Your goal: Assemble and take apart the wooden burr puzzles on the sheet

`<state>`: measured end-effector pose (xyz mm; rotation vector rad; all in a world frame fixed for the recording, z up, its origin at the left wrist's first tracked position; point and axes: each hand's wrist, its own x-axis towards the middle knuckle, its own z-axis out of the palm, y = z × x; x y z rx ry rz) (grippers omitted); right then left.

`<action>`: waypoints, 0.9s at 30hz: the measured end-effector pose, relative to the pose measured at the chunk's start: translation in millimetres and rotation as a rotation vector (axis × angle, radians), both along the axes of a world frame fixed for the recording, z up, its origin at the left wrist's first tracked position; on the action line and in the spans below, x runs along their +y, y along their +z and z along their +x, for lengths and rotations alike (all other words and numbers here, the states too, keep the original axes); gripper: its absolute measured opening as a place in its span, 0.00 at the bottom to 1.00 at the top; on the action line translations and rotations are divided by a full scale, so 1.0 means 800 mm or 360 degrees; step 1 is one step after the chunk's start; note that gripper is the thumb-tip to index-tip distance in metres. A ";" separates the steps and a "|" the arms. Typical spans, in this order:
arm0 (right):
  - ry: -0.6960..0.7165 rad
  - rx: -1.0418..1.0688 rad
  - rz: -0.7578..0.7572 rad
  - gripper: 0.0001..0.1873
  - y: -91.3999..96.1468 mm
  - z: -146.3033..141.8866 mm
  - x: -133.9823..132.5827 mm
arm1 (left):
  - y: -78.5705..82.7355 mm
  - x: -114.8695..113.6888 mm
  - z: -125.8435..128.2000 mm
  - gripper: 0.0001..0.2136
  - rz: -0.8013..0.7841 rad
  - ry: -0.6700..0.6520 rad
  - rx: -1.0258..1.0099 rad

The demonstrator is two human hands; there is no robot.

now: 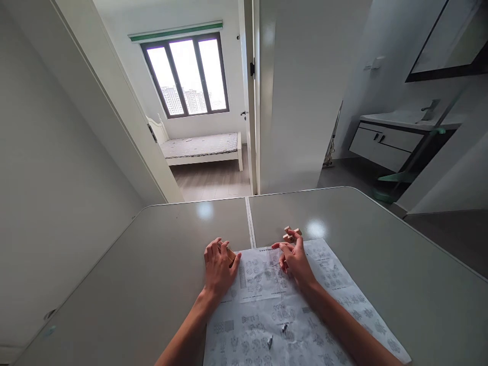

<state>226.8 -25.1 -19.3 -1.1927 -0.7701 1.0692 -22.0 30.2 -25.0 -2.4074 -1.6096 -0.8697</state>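
Puzzle (292, 234) just beyond right grip (294, 260), touching

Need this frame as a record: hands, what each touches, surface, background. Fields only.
view: head camera, looking down at a table
left hand: fingers curled over a wooden block at the sheet's top-left corner
right hand: fingers at a wooden cross piece by the sheet's top edge; grip unclear
sheet: printed diagrams, flat on the table
on sheet: two dark bits, too small to identify
background: doorway to bed and window; basin at right
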 end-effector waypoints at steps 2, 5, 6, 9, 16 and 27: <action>-0.0008 0.0041 -0.0012 0.32 -0.001 0.001 0.001 | 0.001 -0.002 0.003 0.17 0.0043 -0.0091 -0.0003; -0.0045 0.0061 -0.0024 0.34 -0.004 0.002 0.003 | 0.003 -0.006 0.008 0.17 0.0060 -0.0219 -0.0029; -0.0059 0.0056 -0.0029 0.34 -0.005 0.002 0.004 | 0.004 -0.008 0.009 0.17 0.0055 -0.0258 -0.0036; -0.0081 0.0030 -0.0039 0.33 -0.005 0.001 0.004 | 0.009 -0.012 0.011 0.16 0.0024 -0.0351 -0.0040; 0.0044 -0.0061 0.0007 0.23 -0.001 -0.003 0.002 | 0.021 -0.017 0.014 0.12 -0.0086 -0.0493 -0.0103; 0.0749 -0.0113 0.0263 0.21 0.024 -0.024 -0.022 | 0.039 -0.033 0.018 0.21 -0.0491 -0.0876 -0.0289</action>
